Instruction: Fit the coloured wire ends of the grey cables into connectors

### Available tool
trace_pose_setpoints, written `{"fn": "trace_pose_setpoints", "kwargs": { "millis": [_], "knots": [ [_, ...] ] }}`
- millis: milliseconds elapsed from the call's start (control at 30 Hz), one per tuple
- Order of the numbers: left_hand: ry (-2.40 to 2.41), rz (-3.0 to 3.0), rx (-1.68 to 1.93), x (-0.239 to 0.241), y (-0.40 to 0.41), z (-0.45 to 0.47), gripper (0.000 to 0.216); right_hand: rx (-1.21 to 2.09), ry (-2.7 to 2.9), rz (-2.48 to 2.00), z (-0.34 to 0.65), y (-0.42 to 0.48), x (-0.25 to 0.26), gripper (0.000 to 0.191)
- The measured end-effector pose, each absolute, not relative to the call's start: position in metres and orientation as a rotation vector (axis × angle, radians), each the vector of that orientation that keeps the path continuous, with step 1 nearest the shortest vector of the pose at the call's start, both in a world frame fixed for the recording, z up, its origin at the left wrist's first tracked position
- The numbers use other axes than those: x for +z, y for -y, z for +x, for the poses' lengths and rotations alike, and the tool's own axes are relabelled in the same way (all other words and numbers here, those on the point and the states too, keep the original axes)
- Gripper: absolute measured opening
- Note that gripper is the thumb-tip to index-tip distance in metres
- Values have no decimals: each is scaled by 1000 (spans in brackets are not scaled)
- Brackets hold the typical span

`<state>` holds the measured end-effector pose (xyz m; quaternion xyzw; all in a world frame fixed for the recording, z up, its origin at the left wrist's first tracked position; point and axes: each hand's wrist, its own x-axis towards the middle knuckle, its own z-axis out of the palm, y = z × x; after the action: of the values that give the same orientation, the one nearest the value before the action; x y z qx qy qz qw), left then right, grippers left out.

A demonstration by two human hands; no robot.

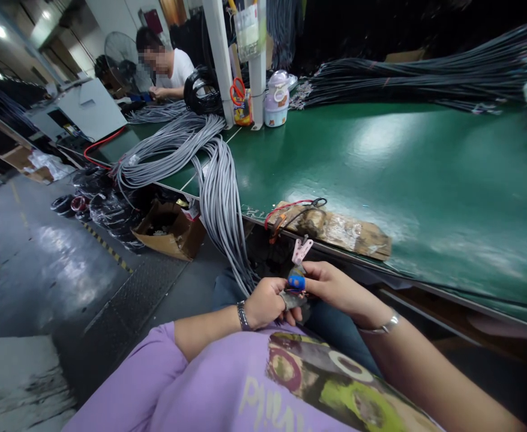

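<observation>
My left hand [266, 302] is closed with its fingers curled, close in front of my body below the bench edge. A bundle of grey cables [222, 198] hangs over the edge and runs down behind it. My right hand [331, 287] meets it, thumb and fingers pinched together. A blue wrap [296, 282] covers a digit there. Thin coloured wires [304, 293] show between the hands; the fingers hide most of the cable end. Just above my right fingers is a pink clip [301, 251], beside a taped wooden board [353, 233] on the bench edge.
The green bench [403, 162] carries coiled grey cable [168, 150], black cable bundles [407, 78] and a lilac cup [277, 99]. Red-handled scissors [237, 91] stand by a white post [218, 54]. An open carton [168, 231] sits on the floor. A co-worker [173, 69] sits farther back.
</observation>
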<state>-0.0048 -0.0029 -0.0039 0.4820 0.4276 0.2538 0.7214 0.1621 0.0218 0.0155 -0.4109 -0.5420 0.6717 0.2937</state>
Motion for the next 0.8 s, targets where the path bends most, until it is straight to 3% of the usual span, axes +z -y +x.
{"fn": "trace_pose_setpoints", "kwargs": {
  "millis": [367, 667, 800],
  "knots": [
    [-1018, 888, 824, -1, -1, -6, 40, 1742, 1050, -1069, 161, -9, -6, 41],
    [-948, 1042, 573, -7, -1, -8, 43, 1547, 1337, -1131, 150, -3, 6, 36],
    [-972, 974, 698, -6, -2, -8, 44, 1415, 1395, -1173, 147, -10, 6, 38]
  ]
}}
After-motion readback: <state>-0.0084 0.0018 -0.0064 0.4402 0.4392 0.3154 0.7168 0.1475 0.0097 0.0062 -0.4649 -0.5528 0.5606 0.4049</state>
